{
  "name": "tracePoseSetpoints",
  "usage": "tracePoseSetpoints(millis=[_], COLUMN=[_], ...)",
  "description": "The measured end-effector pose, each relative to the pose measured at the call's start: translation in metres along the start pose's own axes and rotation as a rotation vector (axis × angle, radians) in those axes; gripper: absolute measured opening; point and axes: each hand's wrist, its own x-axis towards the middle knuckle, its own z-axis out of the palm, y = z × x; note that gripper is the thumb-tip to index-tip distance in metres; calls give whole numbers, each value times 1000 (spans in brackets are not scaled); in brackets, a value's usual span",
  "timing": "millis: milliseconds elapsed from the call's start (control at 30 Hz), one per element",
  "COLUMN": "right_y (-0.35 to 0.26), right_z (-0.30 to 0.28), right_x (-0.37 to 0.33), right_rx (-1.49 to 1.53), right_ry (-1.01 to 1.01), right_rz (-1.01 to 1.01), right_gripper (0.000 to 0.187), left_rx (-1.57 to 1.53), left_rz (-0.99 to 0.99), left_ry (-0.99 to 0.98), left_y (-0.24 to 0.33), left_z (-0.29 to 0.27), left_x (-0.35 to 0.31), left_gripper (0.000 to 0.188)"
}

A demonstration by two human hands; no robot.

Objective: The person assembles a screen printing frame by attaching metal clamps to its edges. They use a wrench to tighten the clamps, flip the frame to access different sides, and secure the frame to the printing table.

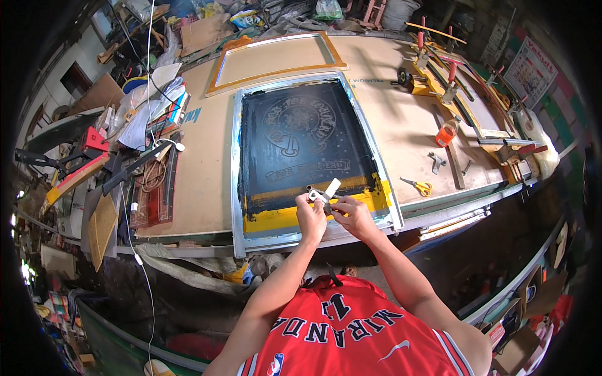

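Over the near end of a screen-printing frame point(237, 182), both my hands meet around a small silvery metal clamp-like fitting point(318, 195). My left hand point(311, 218) grips its left side, with the fingers closed. From the right, my right hand point(352, 218) pinches the fitting; its fingertips partly cover it. A short tube end and a pale flat piece stick out beyond my fingers. Below the hands, the dark mesh point(295, 141) carries a round design with lettering, and yellow tape lines its near edge. The fitting's exact kind is hard to make out.
A wooden frame point(216, 75) lies at the table's far side. To the right are yellow-handled scissors point(424, 188), an orange-red jar point(445, 135), a metal fitting point(436, 163) and several bar clamps point(450, 81). Tools and a red-and-black device point(95, 139) crowd the left.
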Motion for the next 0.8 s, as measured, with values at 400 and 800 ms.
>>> tracePoseSetpoints(millis=[400,800], right_y=[5,-6], right_z=[9,1], right_x=[-3,2], right_rx=[-427,-358], right_ry=[72,-21], right_rz=[25,253], right_gripper=[24,48], left_rx=[-10,-77], left_rz=[-3,-66], left_ry=[14,-17], left_y=[5,4], left_z=[2,8], left_x=[-1,0], left_gripper=[25,25])
